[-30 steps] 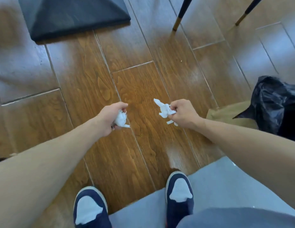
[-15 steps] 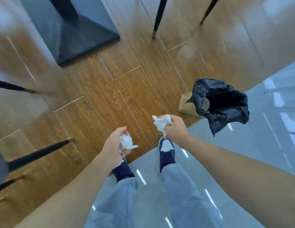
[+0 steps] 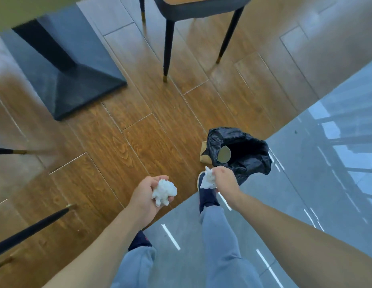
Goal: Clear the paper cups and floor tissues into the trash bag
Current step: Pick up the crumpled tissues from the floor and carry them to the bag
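Note:
My left hand (image 3: 144,194) cups a crumpled white tissue (image 3: 164,191), held above the wooden floor. My right hand (image 3: 225,180) pinches a second crumpled tissue (image 3: 209,177), just left of and below the trash bag's near edge. The black trash bag (image 3: 251,159) stands open on the floor where wood meets grey tile. A paper cup (image 3: 224,154) shows inside its mouth. A brown paper piece (image 3: 203,153) lies against the bag's left side.
A black table pedestal base (image 3: 77,84) sits on the floor at upper left. A chair with dark legs (image 3: 167,42) stands at the top. More chair legs (image 3: 29,227) reach in from the left. My feet and grey trousers (image 3: 218,235) are below.
I have risen from a crouch and turned toward the bag. Both hands, each still holding its tissue, have moved closer to the bag; the right hand is now beside its rim.

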